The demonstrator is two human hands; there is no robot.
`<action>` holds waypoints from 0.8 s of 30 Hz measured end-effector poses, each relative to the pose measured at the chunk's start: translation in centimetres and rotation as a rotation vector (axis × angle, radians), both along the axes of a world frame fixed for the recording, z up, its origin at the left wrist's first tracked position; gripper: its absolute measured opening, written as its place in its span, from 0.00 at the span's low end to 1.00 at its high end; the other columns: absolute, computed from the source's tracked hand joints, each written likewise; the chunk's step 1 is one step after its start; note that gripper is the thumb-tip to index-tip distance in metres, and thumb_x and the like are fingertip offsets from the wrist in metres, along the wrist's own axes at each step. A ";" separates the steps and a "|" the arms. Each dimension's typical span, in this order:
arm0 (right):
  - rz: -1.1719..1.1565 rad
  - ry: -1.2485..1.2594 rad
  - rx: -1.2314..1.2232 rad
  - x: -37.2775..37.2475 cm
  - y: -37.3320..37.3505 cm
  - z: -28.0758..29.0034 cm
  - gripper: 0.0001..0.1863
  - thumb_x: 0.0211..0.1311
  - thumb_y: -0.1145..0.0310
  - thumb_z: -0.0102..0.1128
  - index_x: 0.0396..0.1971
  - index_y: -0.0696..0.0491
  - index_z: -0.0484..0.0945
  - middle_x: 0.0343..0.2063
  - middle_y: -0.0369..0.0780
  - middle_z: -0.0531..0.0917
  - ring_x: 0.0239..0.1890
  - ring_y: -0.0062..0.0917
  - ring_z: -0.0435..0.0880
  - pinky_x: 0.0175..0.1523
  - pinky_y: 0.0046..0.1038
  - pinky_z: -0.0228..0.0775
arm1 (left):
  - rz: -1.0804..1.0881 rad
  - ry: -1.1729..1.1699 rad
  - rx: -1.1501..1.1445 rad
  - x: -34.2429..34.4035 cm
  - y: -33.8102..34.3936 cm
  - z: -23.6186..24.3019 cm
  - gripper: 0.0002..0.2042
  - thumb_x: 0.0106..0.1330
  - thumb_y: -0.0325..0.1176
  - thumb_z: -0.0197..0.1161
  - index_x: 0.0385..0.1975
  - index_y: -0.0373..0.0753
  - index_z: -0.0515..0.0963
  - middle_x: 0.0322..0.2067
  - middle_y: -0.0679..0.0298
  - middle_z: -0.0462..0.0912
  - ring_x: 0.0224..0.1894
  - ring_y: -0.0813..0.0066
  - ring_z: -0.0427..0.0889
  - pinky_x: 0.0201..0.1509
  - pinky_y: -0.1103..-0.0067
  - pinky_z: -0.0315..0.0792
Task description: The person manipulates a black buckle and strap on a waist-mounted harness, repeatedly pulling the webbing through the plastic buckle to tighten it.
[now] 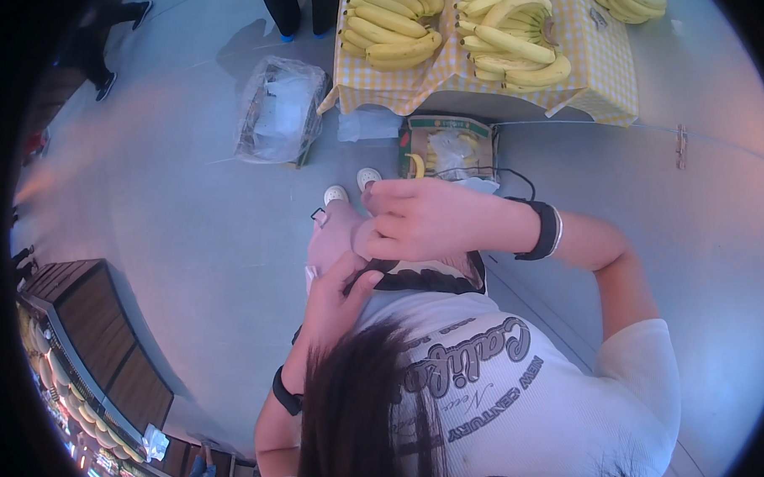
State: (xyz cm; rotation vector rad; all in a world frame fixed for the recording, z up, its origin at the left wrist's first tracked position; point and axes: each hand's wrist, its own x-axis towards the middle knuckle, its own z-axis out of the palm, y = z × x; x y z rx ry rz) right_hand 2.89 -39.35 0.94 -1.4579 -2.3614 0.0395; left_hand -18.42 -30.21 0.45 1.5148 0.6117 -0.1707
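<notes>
In front of my waist, my right hand point(436, 220) bends inward with its fingers curled and closed. Its fingertips meet near my left hand, and whatever lies between them is hidden. My left hand point(333, 292) is just below and to the left, thumb and fingers closed near a black band point(425, 281) at my waist. That band looks like the edge of a pouch or apron, but its kind is not plain. Pink trousers point(333, 233) show beyond the hands. Each wrist wears a black band.
Ahead, a table with a yellow checked cloth point(599, 75) bears bunches of bananas point(391, 24). A cardboard box point(484, 147) holding bananas stands on the floor below it. Left of that lies a plastic-covered crate point(281, 112). Brown cabinets point(108, 332) stand left; another person's legs point(298, 10) show ahead.
</notes>
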 end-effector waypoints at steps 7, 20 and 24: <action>-0.018 0.028 -0.144 0.3 -2.5 -0.6 0.08 0.43 0.67 0.57 0.25 0.46 0.69 0.21 0.31 0.73 0.26 0.24 0.75 0.49 0.27 0.66 | -0.166 0.231 0.120 -1.1 -0.2 1.5 0.09 0.63 0.33 0.60 0.39 0.37 0.74 0.25 0.51 0.79 0.28 0.56 0.79 0.34 0.72 0.71; -0.241 0.857 -0.730 -2.4 -2.2 -1.2 0.18 0.60 0.58 0.58 0.44 0.53 0.73 0.34 0.44 0.78 0.35 0.37 0.78 0.42 0.37 0.67 | -0.085 0.018 0.498 -5.8 -0.8 -0.8 0.12 0.53 0.23 0.66 0.37 0.37 0.75 0.38 0.58 0.71 0.43 0.63 0.73 0.43 0.77 0.70; -0.316 0.903 -0.628 -3.5 -3.0 -1.6 0.17 0.59 0.59 0.58 0.44 0.53 0.73 0.36 0.44 0.78 0.37 0.38 0.78 0.41 0.37 0.68 | 0.026 -0.003 0.140 -6.3 -1.3 -1.5 0.11 0.54 0.20 0.64 0.36 0.36 0.75 0.36 0.60 0.70 0.36 0.68 0.72 0.41 0.79 0.69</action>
